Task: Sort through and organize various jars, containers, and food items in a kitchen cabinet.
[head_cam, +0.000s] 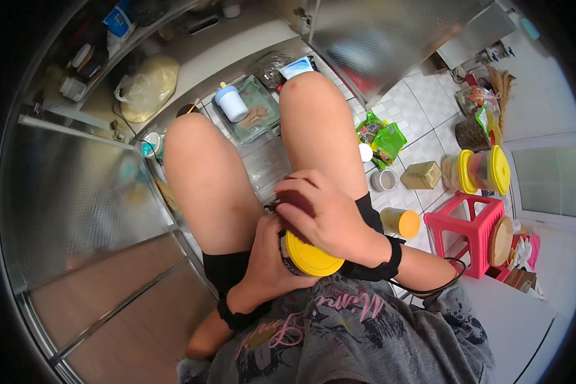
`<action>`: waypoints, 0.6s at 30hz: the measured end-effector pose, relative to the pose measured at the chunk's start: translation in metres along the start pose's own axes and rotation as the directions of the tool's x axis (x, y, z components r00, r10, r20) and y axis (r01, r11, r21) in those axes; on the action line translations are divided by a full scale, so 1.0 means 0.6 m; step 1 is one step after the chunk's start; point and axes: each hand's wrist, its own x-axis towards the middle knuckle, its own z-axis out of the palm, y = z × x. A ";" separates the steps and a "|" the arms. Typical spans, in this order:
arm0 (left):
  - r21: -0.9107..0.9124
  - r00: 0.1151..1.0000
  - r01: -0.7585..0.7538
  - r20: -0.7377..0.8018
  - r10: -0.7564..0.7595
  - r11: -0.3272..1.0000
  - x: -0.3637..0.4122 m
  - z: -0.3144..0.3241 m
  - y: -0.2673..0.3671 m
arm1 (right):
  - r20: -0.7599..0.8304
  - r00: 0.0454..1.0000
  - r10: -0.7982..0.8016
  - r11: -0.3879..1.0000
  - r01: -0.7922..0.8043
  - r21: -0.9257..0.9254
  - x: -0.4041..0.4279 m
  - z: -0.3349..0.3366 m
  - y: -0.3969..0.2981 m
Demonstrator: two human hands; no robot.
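Observation:
My left hand [270, 261] grips a jar with a yellow lid [315, 254] in front of my lap. The jar lies tilted, its lid facing towards me and to the right; most of its body is hidden by my hands. A dark red-brown cloth [296, 200] is bunched in my right hand [333, 218], pressed near the lid's upper edge. Between my knees, a white bottle with a pale blue cap [232, 103] rests on a clear greenish plastic container [264, 98] on the floor.
Open cabinet doors flank me, the left one [86, 192] and the right one [365, 43]. A tied plastic bag [149, 89] sits inside the cabinet. To my right are a green packet [386, 141], a square tin [421, 175], a yellow-lidded jar [403, 222] and a pink plastic stool [470, 225].

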 end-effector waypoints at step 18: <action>-0.032 0.992 0.126 0.029 -0.126 0.991 -0.009 -0.002 0.005 | 0.117 0.968 -0.224 0.969 0.234 -0.084 -0.002 -0.003 -0.032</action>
